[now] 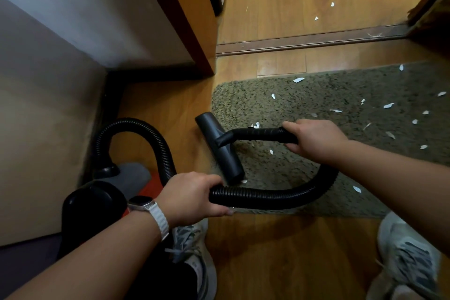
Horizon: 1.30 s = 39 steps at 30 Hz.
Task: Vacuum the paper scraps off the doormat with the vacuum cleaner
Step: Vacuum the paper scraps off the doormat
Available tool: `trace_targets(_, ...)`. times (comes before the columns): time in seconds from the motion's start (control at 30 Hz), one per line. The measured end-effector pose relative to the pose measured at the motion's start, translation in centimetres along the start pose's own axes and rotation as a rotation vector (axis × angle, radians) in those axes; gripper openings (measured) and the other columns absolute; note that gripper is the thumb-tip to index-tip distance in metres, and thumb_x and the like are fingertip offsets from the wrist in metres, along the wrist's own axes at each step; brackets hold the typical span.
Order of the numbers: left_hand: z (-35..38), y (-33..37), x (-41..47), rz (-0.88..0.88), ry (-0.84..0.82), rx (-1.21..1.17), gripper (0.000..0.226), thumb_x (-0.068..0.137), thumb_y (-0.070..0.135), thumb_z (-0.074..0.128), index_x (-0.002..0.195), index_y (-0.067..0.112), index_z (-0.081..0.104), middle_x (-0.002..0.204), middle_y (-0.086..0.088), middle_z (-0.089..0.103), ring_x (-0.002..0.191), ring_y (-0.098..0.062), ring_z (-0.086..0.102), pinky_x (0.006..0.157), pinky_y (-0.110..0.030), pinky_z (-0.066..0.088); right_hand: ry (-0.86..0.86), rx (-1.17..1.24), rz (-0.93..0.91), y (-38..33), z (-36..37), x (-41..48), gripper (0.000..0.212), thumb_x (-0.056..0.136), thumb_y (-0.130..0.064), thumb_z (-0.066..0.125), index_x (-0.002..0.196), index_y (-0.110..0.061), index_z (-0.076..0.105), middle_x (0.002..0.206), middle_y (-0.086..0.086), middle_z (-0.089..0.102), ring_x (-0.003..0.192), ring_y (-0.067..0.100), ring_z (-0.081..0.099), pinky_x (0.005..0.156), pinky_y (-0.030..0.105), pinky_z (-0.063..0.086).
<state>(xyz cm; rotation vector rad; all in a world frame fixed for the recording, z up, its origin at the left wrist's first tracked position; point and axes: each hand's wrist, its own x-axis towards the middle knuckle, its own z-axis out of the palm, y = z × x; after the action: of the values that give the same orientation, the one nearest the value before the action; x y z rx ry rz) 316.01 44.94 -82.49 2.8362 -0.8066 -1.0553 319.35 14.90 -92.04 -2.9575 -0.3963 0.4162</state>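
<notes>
Wooden floor (280,258), pale wall (48,80), dark door threshold (311,41).

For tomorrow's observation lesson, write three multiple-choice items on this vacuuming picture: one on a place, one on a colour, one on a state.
1. Where is the nozzle?
A. at the doormat's left edge
B. past the door threshold
C. on a shoe

2. What colour is the hose?
A. white
B. black
C. orange

3. What is the state of the doormat?
A. rolled up
B. cleared of scraps
C. strewn with paper scraps

Key: 1 A, the nozzle straddles mat edge and wood floor; 2 B, the ribbed hose is black along its whole length; 3 C, white paper scraps dot the pile.
</notes>
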Motion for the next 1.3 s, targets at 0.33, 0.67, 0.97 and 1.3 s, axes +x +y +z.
trace_targets(0.33, -0.1, 0.9, 0.5, -0.001, 0.048, -0.039, 0.052, 0.077, 0.076, 0.060, 0.106, 0.033, 0.061, 0.089, 0.014, 0.062, 0.086, -0.006, 0.058, 0.070, -0.025, 0.044, 0.045, 0.063, 0.209, 3.3, 0.2, -0.9, 0.030, 0.090, -0.051, 0.057, 0.106, -0.027, 0.053, 0.094, 0.001, 0.064, 0.091, 0.029, 0.064, 0.060, 0.030, 0.037)
trace_targets(0.67, 0.4, -0.1, -0.1, -0.030, 0.021, 0.083, 0.058, 0.072, 0.084, 0.053, 0.085, 0.028, 0.057, 0.075, 0.011, 0.060, 0.072, -0.005, 0.058, 0.068, -0.028, 0.052, -0.027, 0.090, 0.009, 0.2, 0.7, -0.7, 0.030, 0.088, -0.049, 0.056, 0.108, -0.028, 0.054, 0.091, -0.002, 0.061, 0.092, 0.026, 0.064, 0.062, 0.031, 0.041)
trace_targets(0.97, 1.6, -1.6, -0.6, -0.042, -0.058, 0.106, 0.070, 0.067, 0.093, 0.043, 0.080, 0.025, 0.053, 0.068, 0.009, 0.056, 0.064, -0.007, 0.054, 0.060, -0.028, 0.043, -0.079, 0.157, 0.001, 2.5, 0.8, -1.8, 0.025, 0.084, -0.047, 0.062, 0.101, -0.029, 0.059, 0.079, -0.006, 0.060, 0.082, 0.025, 0.064, 0.063, 0.032, 0.048)
trace_targets(1.3, 1.9, -0.1, 0.2, 0.011, 0.017, 0.118, 0.064, 0.065, 0.093, 0.043, 0.070, 0.029, 0.044, 0.063, 0.011, 0.054, 0.062, -0.006, 0.055, 0.057, -0.027, 0.040, -0.109, 0.190, -0.060, 2.4, 2.4, -3.2, 0.027, 0.083, -0.049, 0.063, 0.100, -0.029, 0.059, 0.078, -0.006, 0.062, 0.080, 0.023, 0.064, 0.059, 0.030, 0.041)
